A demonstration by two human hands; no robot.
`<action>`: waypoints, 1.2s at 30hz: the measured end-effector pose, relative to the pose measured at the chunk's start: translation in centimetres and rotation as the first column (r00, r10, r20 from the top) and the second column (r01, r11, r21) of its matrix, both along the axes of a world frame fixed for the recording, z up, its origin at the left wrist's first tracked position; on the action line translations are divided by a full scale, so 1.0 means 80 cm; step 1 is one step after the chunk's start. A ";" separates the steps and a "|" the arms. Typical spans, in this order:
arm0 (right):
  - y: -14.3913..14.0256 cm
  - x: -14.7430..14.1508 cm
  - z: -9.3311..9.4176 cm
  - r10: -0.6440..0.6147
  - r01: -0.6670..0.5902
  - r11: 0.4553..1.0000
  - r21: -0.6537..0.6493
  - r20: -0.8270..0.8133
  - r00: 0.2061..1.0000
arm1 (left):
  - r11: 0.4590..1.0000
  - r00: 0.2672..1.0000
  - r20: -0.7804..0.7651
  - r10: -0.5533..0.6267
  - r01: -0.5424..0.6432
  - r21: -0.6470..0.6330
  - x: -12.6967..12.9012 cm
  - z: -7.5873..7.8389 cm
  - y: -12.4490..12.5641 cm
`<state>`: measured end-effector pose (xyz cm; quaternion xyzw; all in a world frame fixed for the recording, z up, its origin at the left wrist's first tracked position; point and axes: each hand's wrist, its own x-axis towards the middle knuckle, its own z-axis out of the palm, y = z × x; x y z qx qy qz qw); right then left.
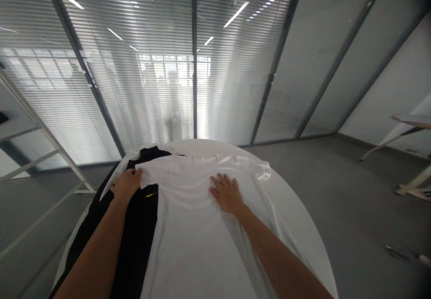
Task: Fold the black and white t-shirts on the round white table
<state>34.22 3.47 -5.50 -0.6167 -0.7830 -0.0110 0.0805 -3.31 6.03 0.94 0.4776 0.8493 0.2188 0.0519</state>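
A white T-shirt (198,227) is spread over a round white table (303,218), its neck end toward the far side. My left hand (127,184) has its fingers closed on the edge of the shirt's left sleeve. Flat on the upper right of the shirt rests my right hand (227,193), fingers spread. Beneath the shirt on the left lies a black garment (136,240) with a small yellow mark. A strip of white cloth shows beyond my left hand; I cannot tell what it belongs to.
A white metal frame (50,144) stands on the left. Glass partitions with blinds (161,97) rise behind the table. At the right is part of another table (412,120), and a dark object (397,254) lies on the grey floor.
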 end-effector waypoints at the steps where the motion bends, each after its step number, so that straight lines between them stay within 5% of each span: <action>1: 0.000 0.000 0.000 -0.001 0.001 1.000 -0.002 -0.002 1.000 | 1.000 0.999 0.028 -0.018 0.018 -0.009 -0.005 -0.004 0.003; 9: 0.003 0.000 -0.003 -0.012 0.012 1.000 0.003 -0.010 1.000 | 0.961 0.973 0.138 -0.187 0.152 0.233 -0.018 0.006 0.007; 15: 0.005 0.001 -0.004 -0.015 0.015 1.000 -0.006 -0.003 1.000 | 0.856 0.901 0.301 -0.313 0.129 0.501 -0.005 0.021 -0.002; 21: 0.004 -0.001 -0.003 -0.013 0.013 1.000 -0.005 -0.010 1.000 | 0.781 0.855 0.332 -0.398 0.126 0.611 -0.001 0.027 -0.002; 25: 0.002 -0.002 -0.002 -0.016 0.016 1.000 0.009 -0.001 1.000 | 0.862 0.925 0.251 -0.285 0.133 0.489 0.001 0.025 0.005; 31: 0.001 -0.002 0.003 -0.016 0.016 1.000 -0.002 0.001 1.000 | 0.975 0.964 0.204 -0.168 0.131 0.181 -0.003 -0.002 0.012; 36: 0.002 -0.002 0.001 -0.019 0.019 1.000 -0.010 -0.017 1.000 | 0.945 0.946 0.264 -0.188 0.101 0.311 -0.011 -0.004 0.010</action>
